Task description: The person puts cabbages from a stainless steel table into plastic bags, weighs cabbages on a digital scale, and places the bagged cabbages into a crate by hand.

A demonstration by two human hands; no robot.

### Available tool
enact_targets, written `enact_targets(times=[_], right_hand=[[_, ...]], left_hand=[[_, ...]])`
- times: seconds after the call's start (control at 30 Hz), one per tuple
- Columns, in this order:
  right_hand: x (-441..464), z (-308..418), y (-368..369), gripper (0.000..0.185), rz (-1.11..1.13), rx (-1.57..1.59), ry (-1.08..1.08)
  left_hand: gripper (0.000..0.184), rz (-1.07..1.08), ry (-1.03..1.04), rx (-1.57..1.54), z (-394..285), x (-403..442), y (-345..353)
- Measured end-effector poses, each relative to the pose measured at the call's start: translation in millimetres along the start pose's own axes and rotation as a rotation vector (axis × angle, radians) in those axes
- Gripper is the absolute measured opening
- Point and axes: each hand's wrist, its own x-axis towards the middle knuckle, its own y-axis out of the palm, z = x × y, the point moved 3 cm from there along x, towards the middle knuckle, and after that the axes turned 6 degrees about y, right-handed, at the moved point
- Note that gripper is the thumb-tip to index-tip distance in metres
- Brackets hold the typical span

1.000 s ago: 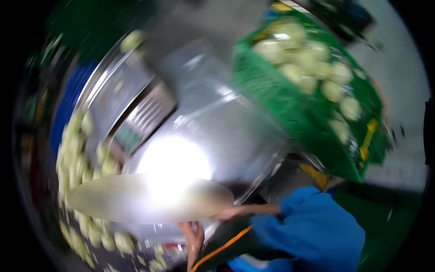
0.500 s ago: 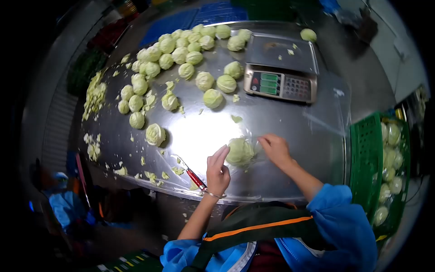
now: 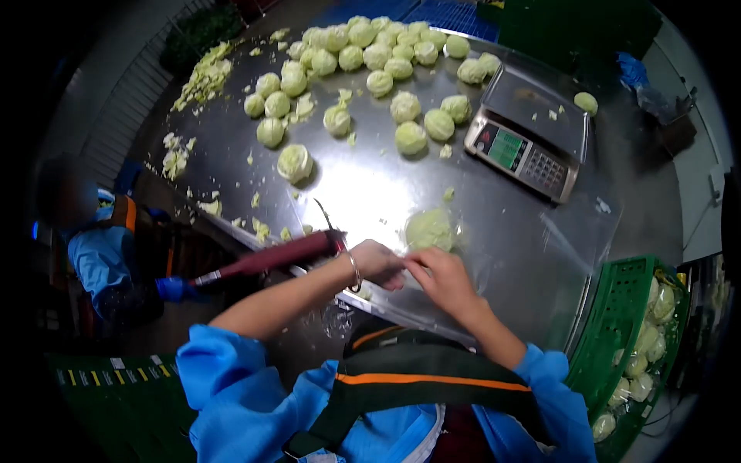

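Note:
A pale green cabbage [image 3: 429, 230] lies on the metal table in clear plastic wrap that shines around its sides. Just on the near side of it, my left hand [image 3: 378, 265] and my right hand [image 3: 438, 279] meet with fingertips almost touching. Both are closed in a pinch on the gathered plastic wrap, of which little shows between the fingers. A bracelet circles my left wrist. Left of that hand lies a knife [image 3: 338, 239] with a red handle, its thin blade pointing away from me.
Many cabbages [image 3: 350, 58] and leaf scraps [image 3: 204, 77] cover the far left. A digital scale [image 3: 529, 147] stands at the right. Wrapped cabbages fill a green crate [image 3: 617, 309]. A co-worker [image 3: 104, 255] is at left; a long maroon shape [image 3: 270, 255] crosses the table edge.
My hands have moved from either side of the cabbage to together at its near side, pinching the wrap. The view has turned, and the maroon shape has swung in over the table edge.

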Motion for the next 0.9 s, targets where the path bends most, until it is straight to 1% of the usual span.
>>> enact_targets(times=[0.07,0.13,0.2,0.27,0.3,0.33,0.37,0.4,0.5,0.53,0.57,0.6,0.63,0.67,0.7,0.77,0.87,0.9], right_hand=[[3.6,-19.0,17.5,0.011,0.198,0.167,0.25],[-0.3,-16.9,18.3,0.009,0.187,0.164,0.24],[-7.8,-18.0,19.7,0.008,0.214,0.097,0.212],[-6.4,-20.7,21.3,0.011,0.273,-0.028,0.147],[-9.9,-21.7,18.1,0.016,0.372,0.002,0.088],[-14.5,-6.8,-2.9,0.016,0.621,0.277,0.069],[-29.0,17.7,-40.3,0.017,0.787,0.472,0.243],[-49.7,36.6,-88.7,0.02,0.635,0.587,0.141],[-94.6,10.6,-133.7,0.018,0.262,0.175,0.206],[-105.4,4.8,-145.7,0.018,0.136,0.039,0.215],[-117.5,2.8,-152.9,0.017,-0.006,-0.092,0.226],[-89.2,2.5,-126.7,0.005,-0.06,-0.046,0.231],[-61.2,2.2,-100.5,0.009,-0.115,0.0,0.233],[-48.6,2.3,-68.9,0.011,-0.088,-0.338,-0.106],[-44.8,-2.2,-38.5,0.015,0.037,0.176,0.219],[-26.7,7.9,-8.5,0.012,0.137,0.127,0.329],[-37.5,-10.5,1.0,0.013,0.387,0.212,0.233],[-51.3,-2.5,-24.9,0.02,0.457,0.48,0.156]], left_hand=[[0.029,-0.036,-0.006,-0.113,-6.9,-11.6,9.1],[0.028,-0.11,-0.054,-0.163,-7.0,-14.1,12.6],[0.026,-0.103,0.027,-0.205,-5.5,-12.5,14.7],[0.027,-0.141,0.056,-0.158,-2.3,-12.1,14.9],[0.028,-0.121,0.06,-0.168,-2.3,-14.1,16.6],[0.029,-0.096,0.061,-0.178,-2.6,-17.2,19.2],[0.03,-0.068,0.062,-0.192,-4.5,-18.3,21.3],[0.031,-0.061,0.062,-0.182,-5.7,-16.7,20.7],[0.033,-0.008,0.027,-0.17,-2.1,-18.6,22.9],[0.035,0.011,0.05,-0.15,2.2,-14.8,23.2],[0.034,0.027,0.047,-0.151,4.4,-12.8,23.2],[0.033,0.045,0.049,-0.14,3.7,-10.9,23.2],[0.032,0.026,0.038,-0.136,2.7,-12.1,24.5],[0.031,0.003,0.034,-0.136,0.5,-14.4,26.3],[0.029,-0.025,0.034,-0.143,-2.0,-14.6,26.8],[0.027,-0.036,0.054,-0.134,0.4,-13.9,26.4],[0.026,-0.054,0.071,-0.127,6.0,-16.1,23.5],[0.026,-0.071,0.071,-0.145,4.9,-18.2,22.6]])
